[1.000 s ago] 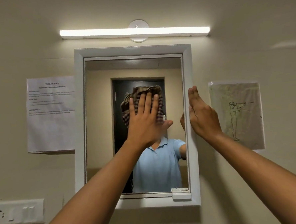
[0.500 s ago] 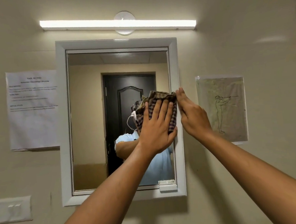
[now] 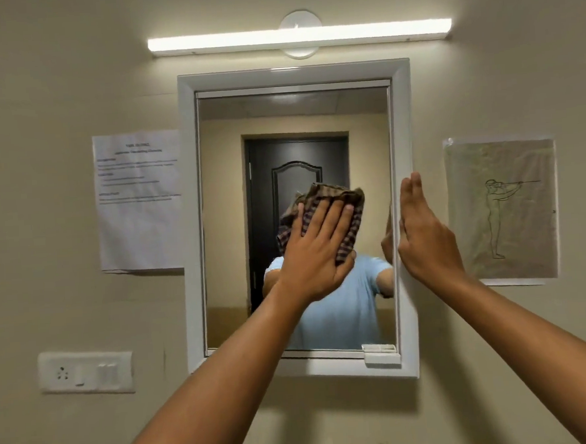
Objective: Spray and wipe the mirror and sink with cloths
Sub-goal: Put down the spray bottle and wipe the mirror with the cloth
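A white-framed mirror (image 3: 225, 226) hangs on the beige wall under a lit tube light. My left hand (image 3: 315, 251) presses a brown checked cloth (image 3: 345, 201) flat against the middle of the glass, fingers spread over it. My right hand (image 3: 423, 238) rests flat and edge-on against the mirror's right frame, fingers straight and together, holding nothing. The glass reflects a person in a light blue shirt and a dark door. The sink and any spray bottle are out of view.
A printed sheet (image 3: 139, 200) is taped left of the mirror and a line drawing (image 3: 502, 209) right of it. A white switch and socket plate (image 3: 86, 371) sits lower left. A small white clip (image 3: 382, 353) sits on the mirror's bottom right corner.
My left hand has slid the cloth left, from the mirror's right edge back to the middle of the glass. My right hand stays at the right frame. The camera view has shifted.
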### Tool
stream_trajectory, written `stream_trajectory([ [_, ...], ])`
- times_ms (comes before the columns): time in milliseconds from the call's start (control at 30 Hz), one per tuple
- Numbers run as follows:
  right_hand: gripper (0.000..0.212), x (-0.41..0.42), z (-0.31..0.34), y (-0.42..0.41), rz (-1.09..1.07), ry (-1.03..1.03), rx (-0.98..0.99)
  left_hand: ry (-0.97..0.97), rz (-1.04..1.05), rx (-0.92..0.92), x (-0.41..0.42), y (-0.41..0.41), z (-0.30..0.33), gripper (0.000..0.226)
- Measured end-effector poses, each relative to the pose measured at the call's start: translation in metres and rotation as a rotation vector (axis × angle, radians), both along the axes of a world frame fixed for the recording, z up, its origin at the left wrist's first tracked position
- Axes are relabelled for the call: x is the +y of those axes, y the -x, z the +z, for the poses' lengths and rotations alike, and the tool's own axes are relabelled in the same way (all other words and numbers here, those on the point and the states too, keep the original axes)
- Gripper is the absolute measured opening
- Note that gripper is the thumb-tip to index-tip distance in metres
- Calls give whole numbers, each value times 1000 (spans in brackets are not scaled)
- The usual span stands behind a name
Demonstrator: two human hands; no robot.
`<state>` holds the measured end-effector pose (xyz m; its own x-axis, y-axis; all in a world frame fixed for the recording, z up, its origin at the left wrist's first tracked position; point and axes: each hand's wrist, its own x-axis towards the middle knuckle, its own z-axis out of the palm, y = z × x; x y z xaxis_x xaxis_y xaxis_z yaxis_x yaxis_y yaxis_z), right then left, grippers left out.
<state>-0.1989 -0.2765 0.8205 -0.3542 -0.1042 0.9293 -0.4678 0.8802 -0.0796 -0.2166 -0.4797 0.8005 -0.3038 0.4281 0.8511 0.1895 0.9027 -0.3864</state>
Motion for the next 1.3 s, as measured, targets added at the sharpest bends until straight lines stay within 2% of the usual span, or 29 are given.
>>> stream_trajectory([
  [67, 83, -6, -1, 0, 1, 29, -7, -28, 49, -3, -22, -1, 9, 73],
  [200, 75, -13, -3, 0, 6, 55, 49, -142, 109, 12, -69, -3, 22, 72],
  [267, 82, -15, -4, 2, -11, 60, 69, -164, 121, 20, -92, -4, 24, 72],
  [467, 84, -18, -5, 2, -31, 76, 96, -239, 114, 34, -135, -6, 9, 71],
  [567, 77, -20, -5, 5, -3, 87, 80, -249, 127, 30, -138, -6, -3, 72],
  [700, 67, -21, -5, -3, -27, 99, 54, -306, 143, 15, -130, -8, -25, 74],
  [833, 81, -18, -8, -7, -51, 75, 26, -334, 129, -7, -113, -10, -55, 77],
  [933, 79, -15, -13, -8, -46, 60, 16, -351, 133, -27, -93, -12, -64, 79],
  [1000, 76, -11, -16, -8, -33, 44, 4, -338, 130, -40, -77, -12, -63, 82],
  [1167, 90, 5, -27, -1, -62, -24, -41, -256, 66, -82, -20, -9, -49, 88],
  [1300, 91, 19, -29, -1, -55, -97, -52, -231, -32, -73, 24, -6, -29, 72],
])
